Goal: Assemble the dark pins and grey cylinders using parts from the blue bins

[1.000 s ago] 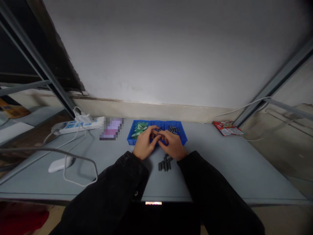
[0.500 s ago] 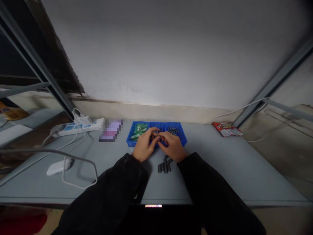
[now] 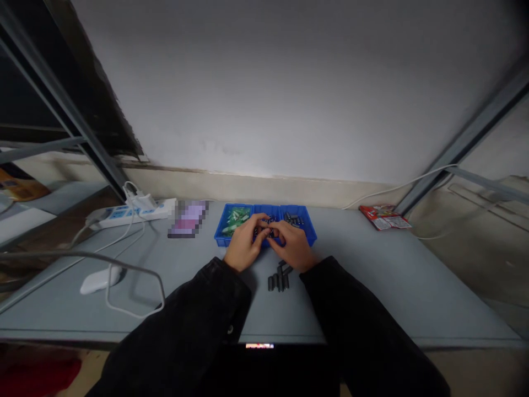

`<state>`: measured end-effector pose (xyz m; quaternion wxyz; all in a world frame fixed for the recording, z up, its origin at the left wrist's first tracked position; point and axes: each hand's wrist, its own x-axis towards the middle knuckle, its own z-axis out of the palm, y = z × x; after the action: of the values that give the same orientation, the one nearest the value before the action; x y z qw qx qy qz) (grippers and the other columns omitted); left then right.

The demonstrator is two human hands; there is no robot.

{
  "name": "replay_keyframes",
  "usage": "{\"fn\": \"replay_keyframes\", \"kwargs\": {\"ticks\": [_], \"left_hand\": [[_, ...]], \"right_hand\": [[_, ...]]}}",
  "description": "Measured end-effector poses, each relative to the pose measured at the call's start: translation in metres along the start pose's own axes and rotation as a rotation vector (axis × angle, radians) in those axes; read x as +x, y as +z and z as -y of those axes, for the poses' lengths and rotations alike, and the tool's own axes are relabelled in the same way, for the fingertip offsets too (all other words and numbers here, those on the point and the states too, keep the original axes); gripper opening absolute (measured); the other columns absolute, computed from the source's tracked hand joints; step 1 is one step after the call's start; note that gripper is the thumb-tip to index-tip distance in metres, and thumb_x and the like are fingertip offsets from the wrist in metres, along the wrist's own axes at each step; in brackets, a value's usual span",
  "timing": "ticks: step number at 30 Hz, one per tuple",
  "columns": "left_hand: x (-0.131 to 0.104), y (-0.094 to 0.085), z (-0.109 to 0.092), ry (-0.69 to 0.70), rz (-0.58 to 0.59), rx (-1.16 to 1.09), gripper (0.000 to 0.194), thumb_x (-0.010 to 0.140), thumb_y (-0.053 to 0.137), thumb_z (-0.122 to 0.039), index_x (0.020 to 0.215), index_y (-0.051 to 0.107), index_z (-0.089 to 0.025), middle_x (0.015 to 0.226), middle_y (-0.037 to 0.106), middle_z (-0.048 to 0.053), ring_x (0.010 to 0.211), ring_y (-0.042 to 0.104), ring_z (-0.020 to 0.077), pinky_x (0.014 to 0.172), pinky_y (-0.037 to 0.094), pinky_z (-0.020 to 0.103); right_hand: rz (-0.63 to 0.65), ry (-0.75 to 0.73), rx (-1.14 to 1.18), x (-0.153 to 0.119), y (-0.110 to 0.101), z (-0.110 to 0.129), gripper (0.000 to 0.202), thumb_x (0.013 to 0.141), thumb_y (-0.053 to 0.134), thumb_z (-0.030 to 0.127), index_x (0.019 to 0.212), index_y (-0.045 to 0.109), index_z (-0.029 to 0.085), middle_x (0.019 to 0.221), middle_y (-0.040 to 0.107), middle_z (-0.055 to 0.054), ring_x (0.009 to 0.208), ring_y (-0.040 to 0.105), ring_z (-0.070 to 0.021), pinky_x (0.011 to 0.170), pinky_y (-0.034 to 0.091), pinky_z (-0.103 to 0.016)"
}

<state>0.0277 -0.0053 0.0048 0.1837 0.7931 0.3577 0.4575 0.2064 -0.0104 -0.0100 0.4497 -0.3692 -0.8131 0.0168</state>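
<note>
My left hand [image 3: 244,242] and my right hand [image 3: 294,245] meet over the front of the middle blue bin [image 3: 266,209]. Thumbs and fingertips of both are pinched together around something small and dark, too small to name. Small dark parts with shiny ends lie in that bin, partly covered by my fingers. In the left blue bin [image 3: 219,241] are green and whitish pieces. Dark cylinders fill part of the right blue bin [image 3: 308,220]. Nearer me, below my hands, several dark grey cylinders [image 3: 279,281] lie grouped on the grey table [image 3: 372,286].
Left of the bins lie a phone [image 3: 189,219], a white power strip [image 3: 165,209] with plugs and cables, and a white mouse [image 3: 99,281]. A red packet [image 3: 384,217] lies at the far right. Metal posts [image 3: 95,160] rise at both sides, before a wall.
Both hands stay over the middle bin, with only small finger shifts; a little more of the dark item shows between the fingertips. The whole view has shifted slightly.
</note>
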Motion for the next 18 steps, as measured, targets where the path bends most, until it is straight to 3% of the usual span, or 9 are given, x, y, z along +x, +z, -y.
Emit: {"fn": "replay_keyframes", "kwargs": {"ticks": [6,13,18], "left_hand": [[0.0001,0.0006,0.0016,-0.02,-0.026,0.042,0.034,0.094,0.066,-0.025,0.125,0.052,-0.021,0.093,0.069,0.002,0.078,0.061,0.0176,0.081,0.051,0.035],[0.0004,0.0002,-0.0003,0.009,0.015,0.008,0.028,0.1,0.058,-0.022,0.127,0.051,-0.022,0.1,0.072,0.003,0.082,0.063,0.0174,0.083,0.05,0.035],[0.0002,-0.0001,0.0008,-0.017,-0.024,0.048,0.034,0.094,0.066,-0.025,0.125,0.052,-0.021,0.093,0.07,0.002,0.078,0.06,0.0171,0.081,0.051,0.035]], "right_hand": [[-0.02,-0.017,0.0,-0.0005,0.002,-0.0011,0.021,0.089,0.061,0.013,0.108,0.064,0.02,0.091,0.068,-0.003,0.078,0.064,-0.0161,0.071,0.05,-0.028],[-0.003,-0.008,0.001,-0.0008,0.0022,-0.0023,0.021,0.09,0.061,0.015,0.11,0.063,0.021,0.089,0.067,-0.002,0.08,0.065,-0.0168,0.072,0.05,-0.028],[-0.018,-0.02,-0.006,0.0001,0.0015,-0.0012,0.021,0.089,0.059,0.012,0.107,0.064,0.019,0.093,0.069,-0.003,0.08,0.065,-0.0164,0.072,0.051,-0.028]]}}
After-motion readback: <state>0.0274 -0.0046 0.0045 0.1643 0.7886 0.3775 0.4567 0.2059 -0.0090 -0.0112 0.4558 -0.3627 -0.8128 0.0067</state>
